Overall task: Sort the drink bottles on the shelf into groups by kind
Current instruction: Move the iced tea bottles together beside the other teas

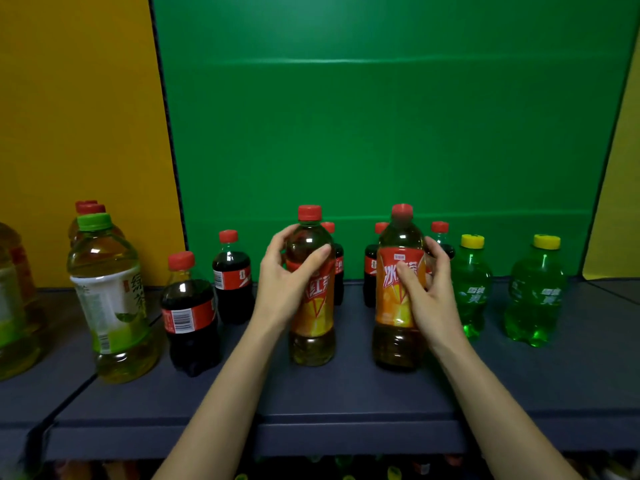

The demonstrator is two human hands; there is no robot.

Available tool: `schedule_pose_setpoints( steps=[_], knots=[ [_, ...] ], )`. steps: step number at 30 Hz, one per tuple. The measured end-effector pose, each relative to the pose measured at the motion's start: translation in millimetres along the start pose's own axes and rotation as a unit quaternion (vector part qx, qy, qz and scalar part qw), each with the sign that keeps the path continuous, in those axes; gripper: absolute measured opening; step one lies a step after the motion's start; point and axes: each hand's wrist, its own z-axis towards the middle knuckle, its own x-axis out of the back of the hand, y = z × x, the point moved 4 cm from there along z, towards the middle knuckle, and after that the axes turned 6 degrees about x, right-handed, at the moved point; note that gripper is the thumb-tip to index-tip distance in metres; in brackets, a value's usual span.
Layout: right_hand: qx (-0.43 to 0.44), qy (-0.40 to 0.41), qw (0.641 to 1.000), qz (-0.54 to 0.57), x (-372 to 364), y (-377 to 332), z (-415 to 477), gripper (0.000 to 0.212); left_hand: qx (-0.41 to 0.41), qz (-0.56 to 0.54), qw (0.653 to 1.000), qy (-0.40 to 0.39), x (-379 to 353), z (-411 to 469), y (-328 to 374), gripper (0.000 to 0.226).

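Note:
Two iced-tea bottles with red caps and orange labels stand upright mid-shelf. My left hand [287, 282] grips the left iced-tea bottle [311, 327] around its shoulder. My right hand [429, 292] grips the right iced-tea bottle [394, 306] at the label. Small cola bottles stand at the left [190, 317] [232, 282], and others are partly hidden behind the tea bottles. Two green soda bottles with yellow caps [471, 289] [535, 292] stand at the right. A large green-tea bottle [110, 299] stands at the far left.
The dark blue shelf [346, 393] has a green back panel [381, 133] and a yellow one [76, 116] over the left bay. More tea bottles [14, 299] crowd the left edge. Bottle tops show on a lower shelf below.

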Motion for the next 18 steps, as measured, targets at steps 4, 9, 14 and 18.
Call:
schedule_pose_setpoints(
  steps=[4,9,14,18],
  knots=[
    [0.061,-0.043,0.997,-0.014,-1.6,3.4,0.9,0.06,0.004,0.008,1.0,-0.001,-4.3,4.0,-4.9,0.04],
    [0.059,-0.115,0.992,-0.006,-4.4,5.7,0.4,0.066,-0.003,0.042,0.999,-0.011,-4.9,6.4,-17.4,0.05],
    [0.009,-0.199,0.98,0.001,0.0,14.3,-4.5,0.068,0.057,0.049,0.994,-0.077,-3.1,-5.7,-38.4,0.051],
    [-0.043,-0.249,0.966,-0.063,7.5,27.9,-10.6,0.061,0.095,0.118,0.979,-0.138,4.0,-14.9,-49.6,0.054]
  ],
)
